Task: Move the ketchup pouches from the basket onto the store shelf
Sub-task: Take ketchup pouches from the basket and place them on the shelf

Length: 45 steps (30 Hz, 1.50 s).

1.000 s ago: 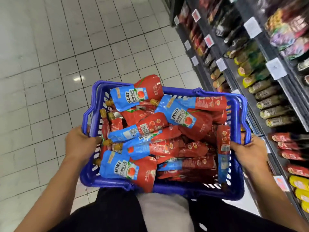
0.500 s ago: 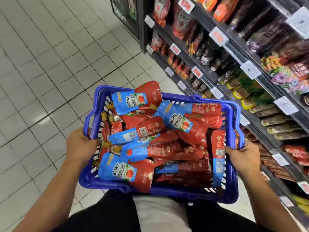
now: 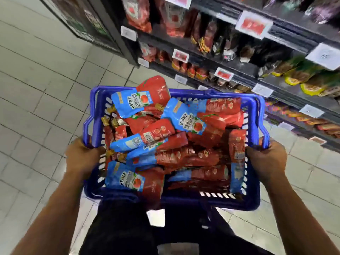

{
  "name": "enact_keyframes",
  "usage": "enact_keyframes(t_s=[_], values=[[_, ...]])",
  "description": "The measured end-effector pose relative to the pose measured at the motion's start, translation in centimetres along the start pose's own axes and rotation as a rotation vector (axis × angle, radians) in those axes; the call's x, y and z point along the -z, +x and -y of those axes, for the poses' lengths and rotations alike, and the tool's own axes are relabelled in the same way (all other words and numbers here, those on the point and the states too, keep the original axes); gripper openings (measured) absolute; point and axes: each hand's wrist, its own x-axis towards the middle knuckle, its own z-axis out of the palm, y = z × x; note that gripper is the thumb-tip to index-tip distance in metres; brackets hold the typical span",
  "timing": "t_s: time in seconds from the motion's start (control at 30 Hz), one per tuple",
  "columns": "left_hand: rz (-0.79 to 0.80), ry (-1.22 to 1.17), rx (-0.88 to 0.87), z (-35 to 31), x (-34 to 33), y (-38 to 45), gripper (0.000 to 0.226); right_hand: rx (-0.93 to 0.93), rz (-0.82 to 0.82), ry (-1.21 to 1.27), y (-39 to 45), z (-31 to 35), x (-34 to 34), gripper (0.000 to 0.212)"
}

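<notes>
A blue plastic basket point(image 3: 256, 199) is held in front of my body, heaped with several red-and-blue ketchup pouches point(image 3: 185, 120) with gold caps. My left hand point(image 3: 81, 155) grips the basket's left rim and handle. My right hand point(image 3: 266, 159) grips its right rim and handle. The dark store shelf point(image 3: 211, 57) rises beyond and to the right of the basket, its tiers stocked with red pouches, bottles and yellow-green packs, all blurred.
Pale tiled floor point(image 3: 46, 89) spreads to the left and under the basket. White and red price tags point(image 3: 253, 24) line the shelf edges. A dark cabinet end point(image 3: 86, 21) stands at the upper left.
The view has swung right and up toward the shelf, which now fills the upper right. Both hands keep the same grip on the basket.
</notes>
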Motion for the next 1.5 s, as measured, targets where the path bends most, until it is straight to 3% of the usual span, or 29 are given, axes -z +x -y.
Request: enact_keyframes(t_s=[0.13,0.27,0.4,0.67,0.8,0.97,1.07,1.17,1.27,1.37,1.43,1.5], values=[[0.045,-0.083,-0.043,0.1,-4.3,10.5,0.025,-0.040,-0.032,-0.037,5.0,0.8,-8.2,0.033],[0.108,-0.056,-0.050,2.4,-10.8,21.7,0.031,-0.123,-0.073,-0.017,10.5,-0.5,-17.8,0.023],[0.071,0.045,-0.131,4.2,-18.5,31.6,0.033,-0.141,-0.140,0.048,16.2,-3.9,-27.8,0.015],[0.113,0.106,-0.177,5.2,-30.8,44.9,0.023,-0.239,-0.171,0.143,24.5,-9.6,-42.3,0.019],[0.140,0.127,-0.221,6.1,-32.7,48.1,0.022,-0.276,-0.182,0.206,25.9,-10.9,-44.7,0.021],[0.203,0.223,-0.205,6.3,-31.9,48.7,0.024,-0.238,-0.045,0.033,24.8,-10.8,-43.4,0.033],[0.299,0.386,-0.178,4.5,-31.3,48.5,0.038,-0.341,0.154,-0.116,25.3,-8.9,-41.8,0.034],[0.294,0.451,-0.173,2.7,-30.3,47.5,0.059,-0.497,0.237,-0.062,25.6,-6.9,-40.2,0.040],[0.148,0.328,-0.301,1.0,-29.5,44.7,0.057,-0.323,0.110,-0.333,24.3,-3.3,-38.3,0.060],[0.258,0.296,-0.561,-1.0,-30.4,41.2,0.050,0.082,-0.109,-0.312,22.4,1.9,-38.7,0.048],[0.420,0.398,-0.693,-2.0,-31.6,39.2,0.055,0.230,0.012,-0.210,22.0,5.0,-40.7,0.039],[0.493,0.552,-0.786,-2.6,-32.7,38.2,0.067,0.248,0.211,-0.241,22.2,6.8,-43.2,0.048]])
